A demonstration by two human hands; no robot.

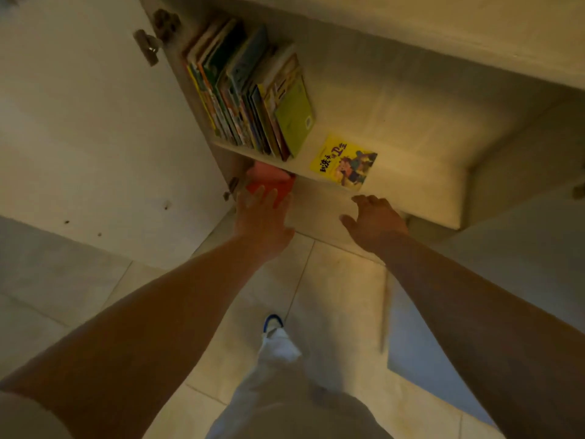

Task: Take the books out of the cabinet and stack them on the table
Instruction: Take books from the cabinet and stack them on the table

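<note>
A row of several thin colourful books [247,90] stands upright at the left end of the cabinet's upper shelf [411,128], the outermost one with a green cover. A yellow picture book [343,162] lies flat near the shelf's front edge. Below, on the lower level, sits a red-orange book or box [272,182]. My left hand [262,220] reaches toward it with fingers spread, fingertips touching or just over its front. My right hand [375,221] hovers with fingers apart at the lower shelf's front edge, holding nothing.
The cabinet door [95,122] swings open to the left, hinges [147,45] on its edge. A second door panel [522,248] stands at the right. Tiled floor [332,296] below, with my light trousers and a shoe [273,324].
</note>
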